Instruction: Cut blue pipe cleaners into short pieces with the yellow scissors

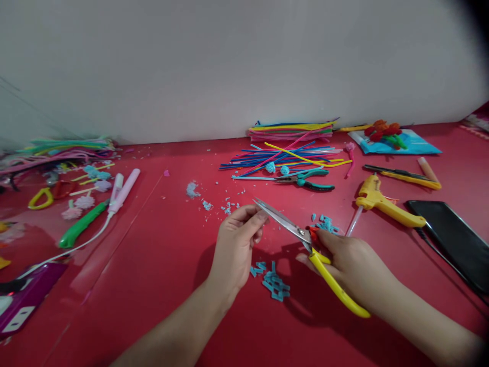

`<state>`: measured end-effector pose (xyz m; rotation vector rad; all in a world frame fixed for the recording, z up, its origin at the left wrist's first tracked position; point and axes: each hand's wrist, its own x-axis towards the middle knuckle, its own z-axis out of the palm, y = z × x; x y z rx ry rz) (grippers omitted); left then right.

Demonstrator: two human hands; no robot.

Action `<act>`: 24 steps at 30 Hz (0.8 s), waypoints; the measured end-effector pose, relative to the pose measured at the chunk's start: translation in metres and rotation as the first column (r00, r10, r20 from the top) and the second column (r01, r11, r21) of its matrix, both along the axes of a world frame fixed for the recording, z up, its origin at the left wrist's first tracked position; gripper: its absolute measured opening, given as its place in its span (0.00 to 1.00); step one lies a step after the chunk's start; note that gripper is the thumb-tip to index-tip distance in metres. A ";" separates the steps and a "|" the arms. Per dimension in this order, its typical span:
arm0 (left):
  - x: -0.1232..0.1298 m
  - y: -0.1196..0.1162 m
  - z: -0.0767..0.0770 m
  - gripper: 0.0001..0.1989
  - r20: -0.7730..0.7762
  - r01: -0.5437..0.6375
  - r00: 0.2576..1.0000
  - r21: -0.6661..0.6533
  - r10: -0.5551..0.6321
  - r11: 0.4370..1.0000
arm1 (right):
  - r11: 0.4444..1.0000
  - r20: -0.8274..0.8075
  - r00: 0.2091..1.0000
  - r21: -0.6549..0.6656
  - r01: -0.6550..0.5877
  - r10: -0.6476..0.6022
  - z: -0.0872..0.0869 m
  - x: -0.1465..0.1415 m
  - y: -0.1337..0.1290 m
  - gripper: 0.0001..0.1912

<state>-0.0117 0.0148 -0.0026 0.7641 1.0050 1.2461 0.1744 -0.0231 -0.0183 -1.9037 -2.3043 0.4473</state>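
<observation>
Left hand (237, 235) is pinching thumb and finger together; can't tell if holding anything. Right hand (353, 260) is gripping scissors (283, 220), tips sitting by left fingertips. Scissors are hovering over red table (153, 311), blue bits (275, 286) lying nearby.

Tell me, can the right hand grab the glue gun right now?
Probably not yet: the right hand is holding the scissors. If it put them down, the way looks free, as the glue gun lies nearby, uncovered.
</observation>
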 end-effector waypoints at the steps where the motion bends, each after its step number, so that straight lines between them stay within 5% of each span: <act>1: 0.000 0.000 0.000 0.03 -0.001 0.002 1.000 0.004 -0.002 1.000 | 1.000 0.005 1.000 0.001 0.003 -0.003 0.000 0.000 0.000 0.15; 13: -0.001 0.001 -0.004 0.05 -0.108 0.049 0.993 0.036 -0.045 0.998 | 0.989 0.037 0.993 0.095 0.109 -0.113 0.004 0.004 0.006 0.16; 17: 0.003 -0.001 -0.006 0.04 -0.293 0.112 0.953 0.086 -0.082 0.990 | 0.993 -0.167 0.981 0.038 0.111 -0.103 0.009 0.002 0.007 0.14; 21: 0.011 -0.009 -0.004 0.02 -0.525 0.284 0.838 0.181 -0.151 0.942 | 0.989 -0.607 0.780 -0.090 0.118 -0.149 0.011 -0.009 0.006 0.11; 24: 0.017 -0.016 -0.005 0.03 -0.678 0.411 0.715 0.213 -0.169 0.887 | 0.979 -0.744 0.635 -0.161 0.128 -0.206 0.013 -0.015 0.005 0.10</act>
